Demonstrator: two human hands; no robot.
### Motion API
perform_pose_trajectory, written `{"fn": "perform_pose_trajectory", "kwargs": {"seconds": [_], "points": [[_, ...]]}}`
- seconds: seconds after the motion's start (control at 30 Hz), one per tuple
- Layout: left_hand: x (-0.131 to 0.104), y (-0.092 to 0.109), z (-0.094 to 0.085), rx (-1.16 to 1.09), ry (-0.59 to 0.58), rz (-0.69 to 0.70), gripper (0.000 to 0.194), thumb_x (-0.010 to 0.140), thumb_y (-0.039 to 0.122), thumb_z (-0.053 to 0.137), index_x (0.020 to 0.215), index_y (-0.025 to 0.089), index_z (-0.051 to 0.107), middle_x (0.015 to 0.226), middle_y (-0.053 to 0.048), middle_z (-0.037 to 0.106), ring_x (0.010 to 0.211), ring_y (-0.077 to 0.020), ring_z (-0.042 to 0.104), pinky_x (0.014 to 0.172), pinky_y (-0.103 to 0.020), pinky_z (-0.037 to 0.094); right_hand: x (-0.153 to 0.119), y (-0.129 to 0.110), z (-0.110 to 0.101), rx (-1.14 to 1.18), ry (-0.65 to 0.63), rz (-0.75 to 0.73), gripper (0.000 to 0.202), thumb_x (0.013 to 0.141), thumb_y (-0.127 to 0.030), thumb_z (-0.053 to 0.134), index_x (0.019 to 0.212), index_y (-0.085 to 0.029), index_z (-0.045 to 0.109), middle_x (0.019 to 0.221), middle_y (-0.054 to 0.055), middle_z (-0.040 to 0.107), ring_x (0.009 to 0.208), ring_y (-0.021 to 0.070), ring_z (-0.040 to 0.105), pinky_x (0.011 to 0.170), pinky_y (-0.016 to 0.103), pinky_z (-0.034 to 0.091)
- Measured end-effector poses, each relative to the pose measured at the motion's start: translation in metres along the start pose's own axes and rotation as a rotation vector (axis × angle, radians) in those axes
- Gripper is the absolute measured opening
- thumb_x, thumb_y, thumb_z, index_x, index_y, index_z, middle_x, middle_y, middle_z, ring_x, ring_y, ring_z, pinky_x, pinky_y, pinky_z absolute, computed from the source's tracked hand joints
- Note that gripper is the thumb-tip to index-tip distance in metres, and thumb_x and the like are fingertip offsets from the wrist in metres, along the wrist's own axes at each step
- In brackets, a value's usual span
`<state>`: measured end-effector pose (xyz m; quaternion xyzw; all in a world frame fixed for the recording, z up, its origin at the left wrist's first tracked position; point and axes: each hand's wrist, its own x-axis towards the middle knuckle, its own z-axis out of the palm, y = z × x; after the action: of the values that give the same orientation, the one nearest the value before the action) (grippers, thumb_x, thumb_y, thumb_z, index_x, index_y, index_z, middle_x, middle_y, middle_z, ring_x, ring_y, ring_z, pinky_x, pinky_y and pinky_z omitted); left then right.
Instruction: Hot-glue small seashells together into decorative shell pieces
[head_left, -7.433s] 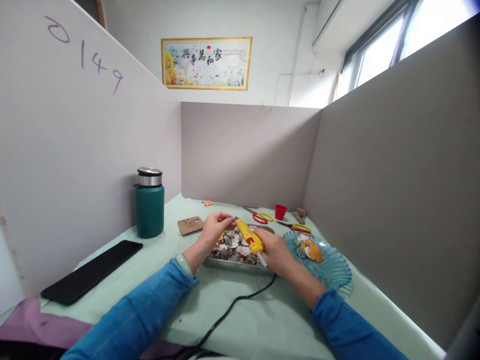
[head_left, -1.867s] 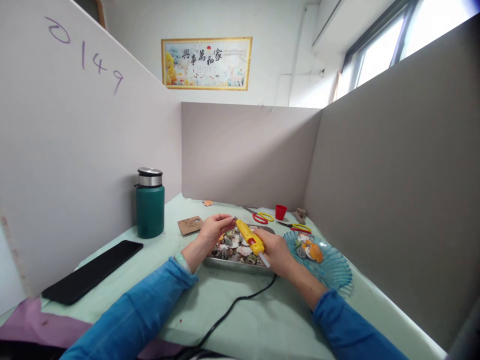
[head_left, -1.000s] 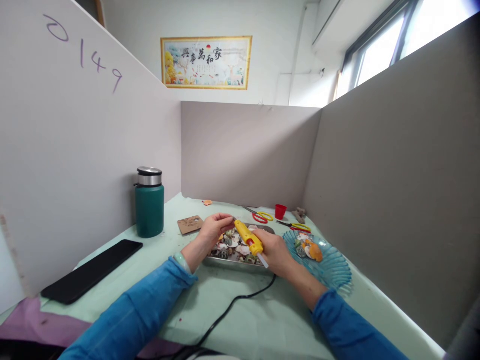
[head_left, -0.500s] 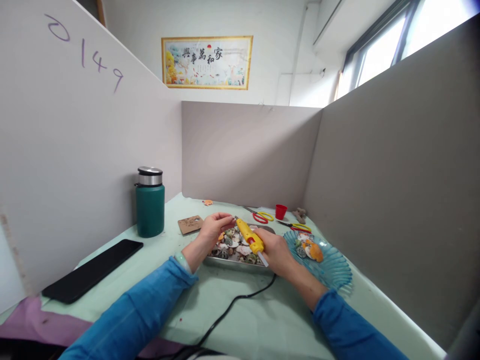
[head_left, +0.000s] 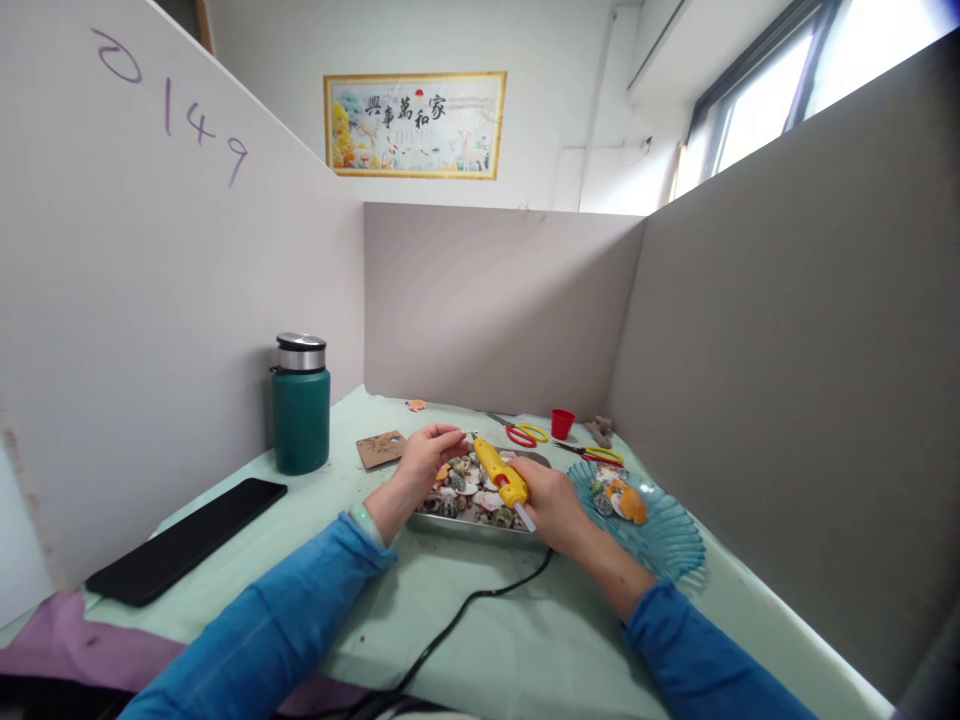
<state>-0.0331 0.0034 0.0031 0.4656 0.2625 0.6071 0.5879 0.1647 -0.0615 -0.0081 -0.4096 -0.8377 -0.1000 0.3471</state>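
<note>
My right hand (head_left: 549,497) is wrapped round a yellow hot glue gun (head_left: 498,470), whose nozzle points up and to the left. A white glue stick (head_left: 524,517) pokes out of its back end. Close to the nozzle, the fingers of my left hand (head_left: 433,454) are pinched together on a tiny pale piece (head_left: 470,434), too small to name. Both hands are above a metal tray (head_left: 474,535) filled with seashells (head_left: 466,488). On the right, a blue glass plate (head_left: 667,535) carries more shells (head_left: 622,498), one of them orange.
A black cord (head_left: 480,594) crosses the table toward me. Left stand a green bottle (head_left: 301,420) and a black phone-like slab (head_left: 191,540). Behind the tray lie a brown card (head_left: 380,450), scissors (head_left: 525,434), more scissors (head_left: 596,455) and a red cup (head_left: 562,424). Grey panels (head_left: 495,300) enclose the table.
Almost nothing differs. A little more of the pale piece shows at my left fingertips, beside the glue gun's nozzle. Both hands stay in place.
</note>
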Motion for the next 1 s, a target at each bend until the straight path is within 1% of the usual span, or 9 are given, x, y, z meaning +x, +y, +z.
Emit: {"fn": "perform_pose_trajectory", "kwargs": {"seconds": [0.13, 0.27, 0.4, 0.5, 0.63, 0.77, 0.83, 0.9, 1.0], "points": [[0.0012, -0.0012, -0.0010, 0.004, 0.016, -0.002, 0.025, 0.057, 0.019, 0.076, 0.073, 0.010, 0.059, 0.068, -0.003, 0.063, 0.060, -0.0128, 0.063, 0.071, -0.028, 0.050, 0.0003, 0.0001, 0.0005, 0.000, 0.021, 0.000, 0.010, 0.078, -0.020, 0.049, 0.087, -0.019, 0.054, 0.077, 0.003, 0.058, 0.068, 0.0152, 0.053, 0.060, 0.023, 0.035], [0.0015, -0.0023, -0.0014, 0.028, 0.014, 0.015, 0.025, 0.057, 0.019, 0.076, 0.073, 0.011, 0.059, 0.068, -0.003, 0.063, 0.063, -0.0134, 0.063, 0.072, -0.028, 0.050, 0.0005, -0.0006, -0.0005, 0.030, 0.039, -0.002, 0.015, 0.079, -0.022, 0.049, 0.092, -0.018, 0.054, 0.082, 0.004, 0.060, 0.073, 0.0162, 0.055, 0.063, 0.023, 0.036], [0.0009, -0.0026, -0.0007, 0.045, 0.005, 0.018, 0.025, 0.058, 0.019, 0.076, 0.073, 0.011, 0.059, 0.069, -0.003, 0.063, 0.064, -0.0139, 0.064, 0.075, -0.029, 0.050, 0.0005, -0.0012, -0.0010, 0.016, 0.015, 0.021, 0.013, 0.078, -0.021, 0.049, 0.090, -0.019, 0.054, 0.080, 0.004, 0.060, 0.072, 0.0160, 0.054, 0.063, 0.023, 0.036], [0.0008, -0.0035, -0.0011, 0.051, -0.008, 0.014, 0.025, 0.058, 0.019, 0.075, 0.074, 0.011, 0.058, 0.072, -0.005, 0.064, 0.066, -0.0143, 0.064, 0.077, -0.031, 0.050, 0.0005, -0.0013, -0.0003, -0.003, -0.008, 0.020, 0.011, 0.080, -0.024, 0.049, 0.088, -0.019, 0.054, 0.080, 0.004, 0.060, 0.070, 0.0158, 0.054, 0.061, 0.023, 0.035], [0.0019, -0.0052, -0.0021, 0.068, -0.002, 0.029, 0.026, 0.059, 0.018, 0.075, 0.075, 0.011, 0.057, 0.075, -0.005, 0.064, 0.067, -0.0152, 0.064, 0.078, -0.033, 0.050, 0.0005, -0.0012, 0.0003, -0.006, -0.022, 0.008, 0.016, 0.080, -0.029, 0.050, 0.092, -0.019, 0.055, 0.083, 0.004, 0.061, 0.072, 0.0162, 0.054, 0.062, 0.023, 0.035], [0.0025, -0.0048, -0.0022, 0.058, -0.001, 0.039, 0.026, 0.059, 0.018, 0.075, 0.074, 0.012, 0.055, 0.071, -0.003, 0.062, 0.064, -0.0146, 0.064, 0.075, -0.031, 0.050, 0.0007, -0.0012, -0.0001, -0.009, -0.010, 0.032, 0.012, 0.079, -0.023, 0.049, 0.089, -0.019, 0.054, 0.081, 0.003, 0.060, 0.071, 0.0156, 0.054, 0.061, 0.023, 0.035], [0.0022, -0.0041, -0.0019, 0.060, 0.000, 0.038, 0.026, 0.059, 0.018, 0.075, 0.074, 0.012, 0.055, 0.071, -0.003, 0.061, 0.063, -0.0143, 0.064, 0.074, -0.030, 0.050, 0.0007, -0.0010, -0.0003, -0.001, -0.005, 0.039, 0.014, 0.078, -0.021, 0.049, 0.091, -0.019, 0.054, 0.080, 0.003, 0.060, 0.072, 0.0158, 0.054, 0.063, 0.023, 0.035], [0.0016, -0.0034, -0.0016, 0.064, 0.003, 0.033, 0.026, 0.058, 0.018, 0.075, 0.074, 0.012, 0.055, 0.071, -0.003, 0.061, 0.063, -0.0144, 0.064, 0.074, -0.031, 0.050, 0.0008, -0.0010, -0.0003, 0.002, -0.006, 0.039, 0.015, 0.077, -0.020, 0.049, 0.091, -0.019, 0.054, 0.081, 0.003, 0.060, 0.073, 0.0160, 0.054, 0.063, 0.023, 0.035], [0.0011, -0.0034, -0.0018, 0.066, -0.006, 0.024, 0.025, 0.059, 0.018, 0.074, 0.074, 0.012, 0.055, 0.072, -0.004, 0.062, 0.065, -0.0147, 0.064, 0.076, -0.032, 0.049, 0.0009, -0.0015, -0.0003, -0.013, -0.017, 0.031, 0.012, 0.077, -0.021, 0.049, 0.088, -0.019, 0.053, 0.080, 0.003, 0.059, 0.070, 0.0155, 0.053, 0.061, 0.023, 0.034]]}}
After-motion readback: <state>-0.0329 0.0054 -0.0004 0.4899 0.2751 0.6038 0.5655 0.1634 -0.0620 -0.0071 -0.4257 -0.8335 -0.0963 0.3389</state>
